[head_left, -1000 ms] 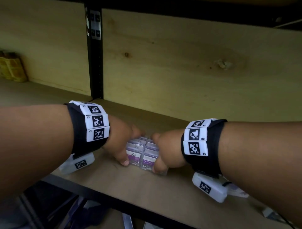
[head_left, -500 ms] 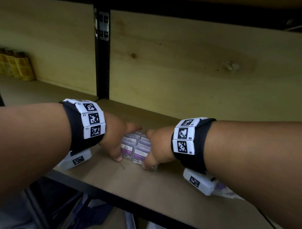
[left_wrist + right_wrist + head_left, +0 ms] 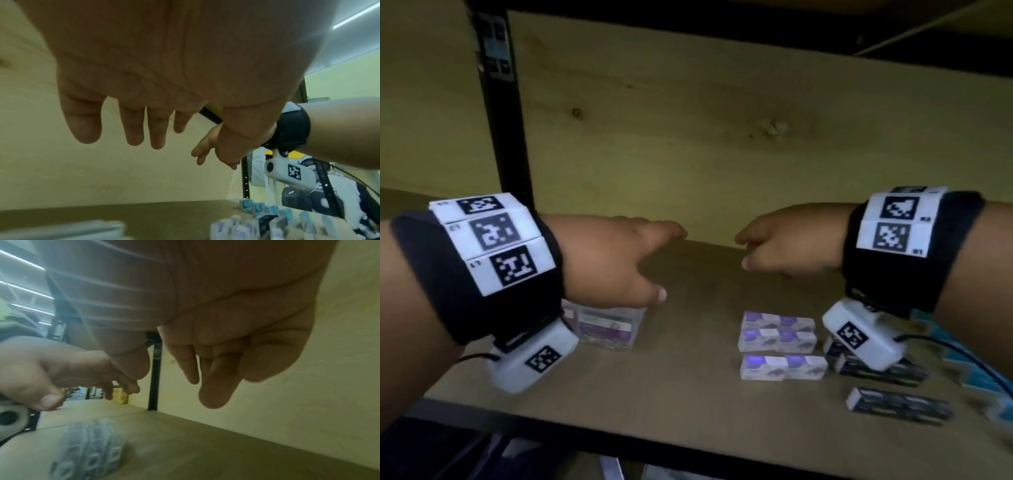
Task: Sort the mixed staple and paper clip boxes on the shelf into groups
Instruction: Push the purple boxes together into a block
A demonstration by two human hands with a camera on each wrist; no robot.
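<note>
Both hands hover empty above the shelf board [image 3: 688, 404]. My left hand [image 3: 626, 260] hangs over a cluster of clear paper clip boxes [image 3: 607, 327] with purple labels; its fingers [image 3: 133, 129] point down, relaxed, and touch nothing. My right hand [image 3: 780, 246] is raised to the right, its fingers [image 3: 216, 381] loosely bent and holding nothing. Below it lie small white and purple boxes [image 3: 779, 346] in rows. Dark boxes [image 3: 897, 404] lie further right, partly hidden by the right wrist camera. The clear boxes [image 3: 90, 449] show blurred in the right wrist view.
Blue boxes [image 3: 962, 370] sit at the far right of the shelf, seen also as blue boxes [image 3: 267, 209] in the left wrist view. A black upright post [image 3: 503, 113] stands at the back left. A wooden back panel [image 3: 722, 137] closes the shelf. Yellow boxes [image 3: 120, 395] stand on the neighbouring shelf.
Both hands have let go of the clear paper clip boxes, lifted off the shelf and moved apart. The view has shifted right, showing the purple, dark and blue boxes.
</note>
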